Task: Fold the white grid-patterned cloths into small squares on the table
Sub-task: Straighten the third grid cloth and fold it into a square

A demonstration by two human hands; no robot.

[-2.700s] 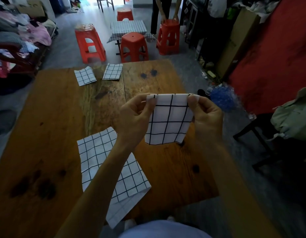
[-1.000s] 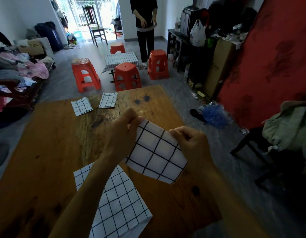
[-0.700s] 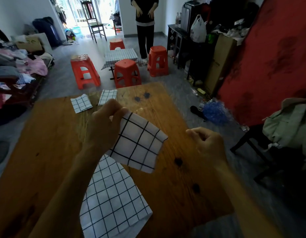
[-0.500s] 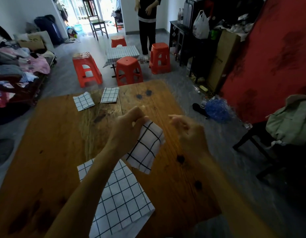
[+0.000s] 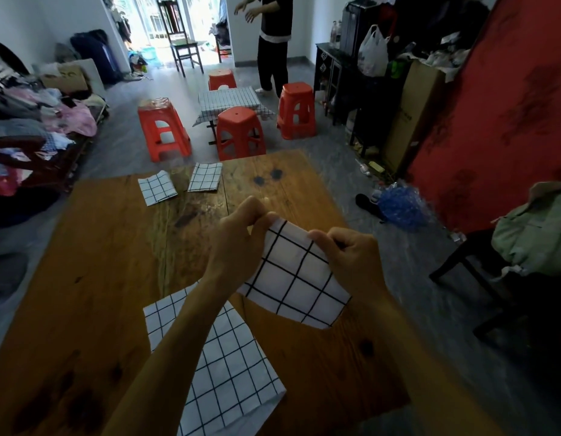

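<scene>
Aloft, soft grid-patterned cloth (image 5: 296,283) between both hands' fingers (image 5: 320,237), over worn wooden table (image 5: 109,253).

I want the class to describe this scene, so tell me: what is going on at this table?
A person is folding grid-patterned cloths at a wooden table. Both hands, the left hand and the right hand, pinch the top edge of a partly folded cloth held above the table. A larger cloth lies near the front edge, waiting. Two small folded squares sit at the far side.
</scene>
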